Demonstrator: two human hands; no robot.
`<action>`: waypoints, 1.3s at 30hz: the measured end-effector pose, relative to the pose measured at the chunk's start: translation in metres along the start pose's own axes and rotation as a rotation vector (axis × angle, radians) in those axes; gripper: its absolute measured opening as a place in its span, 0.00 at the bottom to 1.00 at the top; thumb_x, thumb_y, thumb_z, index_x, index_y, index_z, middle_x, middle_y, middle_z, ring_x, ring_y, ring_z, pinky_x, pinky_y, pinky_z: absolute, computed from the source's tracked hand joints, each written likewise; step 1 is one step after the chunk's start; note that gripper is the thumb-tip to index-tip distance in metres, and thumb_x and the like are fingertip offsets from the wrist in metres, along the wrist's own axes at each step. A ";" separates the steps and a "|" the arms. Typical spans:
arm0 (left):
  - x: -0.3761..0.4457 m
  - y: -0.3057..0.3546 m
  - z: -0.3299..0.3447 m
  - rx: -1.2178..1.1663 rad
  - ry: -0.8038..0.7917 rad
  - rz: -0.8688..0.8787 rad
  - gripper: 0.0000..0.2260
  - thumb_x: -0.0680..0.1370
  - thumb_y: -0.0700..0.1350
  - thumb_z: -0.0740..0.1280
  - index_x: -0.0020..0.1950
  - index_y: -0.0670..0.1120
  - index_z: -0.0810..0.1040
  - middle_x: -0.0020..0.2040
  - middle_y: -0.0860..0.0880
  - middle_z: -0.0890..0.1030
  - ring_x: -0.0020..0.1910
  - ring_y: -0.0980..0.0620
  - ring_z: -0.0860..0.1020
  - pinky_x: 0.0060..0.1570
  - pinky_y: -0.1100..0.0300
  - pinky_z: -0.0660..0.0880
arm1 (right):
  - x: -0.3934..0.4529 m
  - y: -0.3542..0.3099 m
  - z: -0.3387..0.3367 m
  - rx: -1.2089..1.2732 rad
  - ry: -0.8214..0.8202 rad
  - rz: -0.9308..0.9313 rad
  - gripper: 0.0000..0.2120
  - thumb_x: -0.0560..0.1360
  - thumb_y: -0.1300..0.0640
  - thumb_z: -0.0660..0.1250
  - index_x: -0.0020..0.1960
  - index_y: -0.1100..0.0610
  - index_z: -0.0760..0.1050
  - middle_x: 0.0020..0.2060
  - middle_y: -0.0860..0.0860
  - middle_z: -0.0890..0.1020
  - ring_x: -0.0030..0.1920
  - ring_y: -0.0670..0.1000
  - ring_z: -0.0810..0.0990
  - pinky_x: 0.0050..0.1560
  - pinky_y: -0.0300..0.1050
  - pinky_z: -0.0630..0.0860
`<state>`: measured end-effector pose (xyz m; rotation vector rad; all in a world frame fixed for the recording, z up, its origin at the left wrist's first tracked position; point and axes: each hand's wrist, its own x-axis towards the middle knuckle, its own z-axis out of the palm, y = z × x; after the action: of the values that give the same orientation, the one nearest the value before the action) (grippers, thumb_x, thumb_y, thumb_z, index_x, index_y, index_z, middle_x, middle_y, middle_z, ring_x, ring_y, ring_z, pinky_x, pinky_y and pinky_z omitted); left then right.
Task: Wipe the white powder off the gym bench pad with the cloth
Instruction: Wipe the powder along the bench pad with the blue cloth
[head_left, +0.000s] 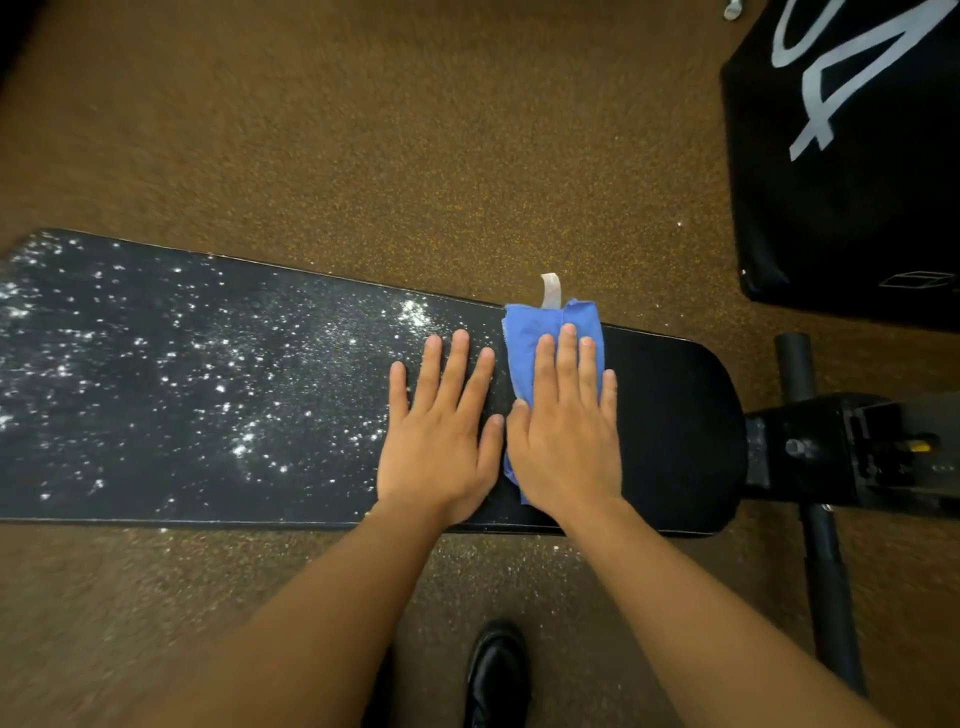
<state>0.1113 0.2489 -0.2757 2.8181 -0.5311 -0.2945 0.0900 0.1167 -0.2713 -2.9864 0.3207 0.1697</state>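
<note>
Head view looks down on the blue cloth (540, 332), which lies flat on the black gym bench pad (675, 415) toward the pad's rounded end, a pale tag sticking out past the pad's far edge. On the cloth rests the right hand (566, 431), palm down with fingers spread flat, pressing rather than gripping. Just beside the cloth, on bare pad, the left hand (441, 431) lies flat and open too, thumb nearly touching the right hand. Beyond the left hand, away from the cloth, white powder (234, 395) speckles the pad in scattered clumps; the stretch between the cloth and the rounded end looks dark and clean. Past that end sits the bench's metal frame (831, 452), over speckled brown floor (363, 156).
</note>
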 end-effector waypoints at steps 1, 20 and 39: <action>0.000 -0.001 -0.001 -0.016 -0.005 0.002 0.29 0.80 0.58 0.43 0.81 0.51 0.48 0.81 0.50 0.42 0.78 0.49 0.37 0.75 0.42 0.38 | 0.000 -0.002 0.000 0.007 -0.004 0.011 0.32 0.79 0.49 0.47 0.80 0.60 0.46 0.79 0.58 0.48 0.79 0.58 0.45 0.77 0.60 0.47; 0.002 -0.058 -0.028 0.043 0.011 0.026 0.29 0.82 0.59 0.44 0.80 0.51 0.42 0.80 0.49 0.40 0.78 0.48 0.35 0.75 0.43 0.36 | -0.003 -0.014 -0.001 0.015 -0.003 0.110 0.32 0.81 0.49 0.51 0.80 0.59 0.45 0.80 0.57 0.46 0.79 0.57 0.43 0.77 0.59 0.45; 0.000 -0.064 -0.020 0.071 -0.030 0.021 0.29 0.81 0.60 0.39 0.80 0.50 0.37 0.80 0.49 0.36 0.77 0.47 0.31 0.74 0.41 0.34 | 0.023 -0.022 -0.004 0.023 -0.052 0.163 0.33 0.81 0.46 0.49 0.80 0.55 0.41 0.79 0.56 0.40 0.78 0.59 0.37 0.76 0.62 0.43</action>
<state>0.1370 0.3102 -0.2755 2.8788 -0.5891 -0.3203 0.1174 0.1331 -0.2681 -2.9268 0.5559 0.2575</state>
